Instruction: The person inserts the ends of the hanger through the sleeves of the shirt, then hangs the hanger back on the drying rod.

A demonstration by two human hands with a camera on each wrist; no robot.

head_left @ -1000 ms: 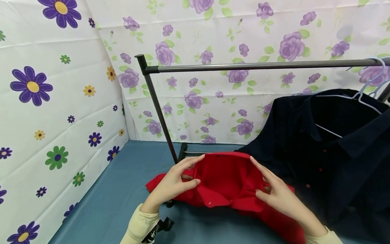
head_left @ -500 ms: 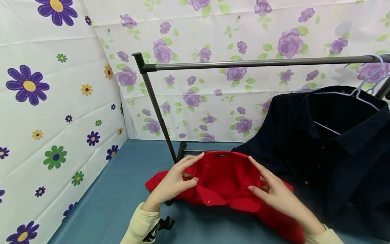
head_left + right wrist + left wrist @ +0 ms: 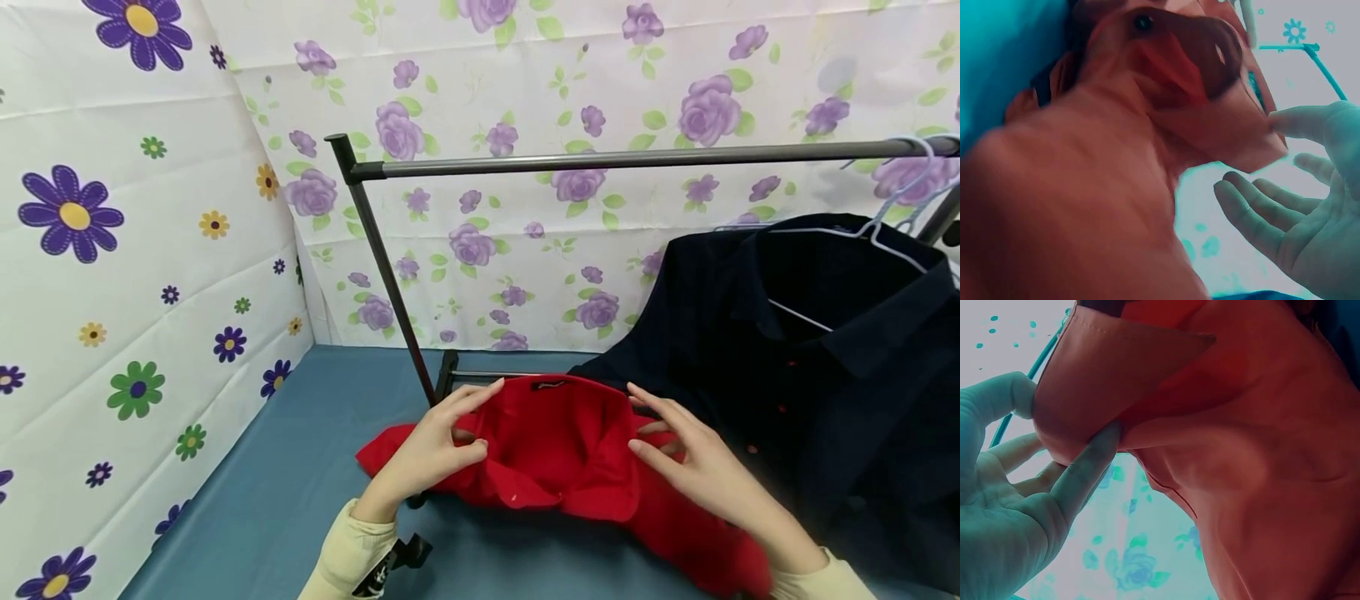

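Observation:
A red collared shirt (image 3: 555, 433) stands with its neck opening toward me, a small dark label inside the back of the collar. At the left side of the neck, my left hand (image 3: 423, 454) pinches the collar (image 3: 1104, 381); in the left wrist view its digits lie on both faces of the cloth. On the other side is my right hand (image 3: 701, 471), fingers spread. The right wrist view shows one digit of the right hand (image 3: 1297, 206) at the collar's edge and the other fingers apart from the cloth. The shirt's lower body is partly out of view.
A dark metal clothes rack (image 3: 600, 162) stands behind the red shirt. From its rail, at the right, a navy shirt (image 3: 720, 342) hangs on a pale blue hanger (image 3: 881, 221). Blue cloth (image 3: 285, 467) covers the table. Flower-patterned sheets (image 3: 465, 100) form the walls.
My right hand has loosened from the collar and shifted slightly right, its fingers spreading. The left hand has stayed at the collar. The label inside the collar shows more than at first.

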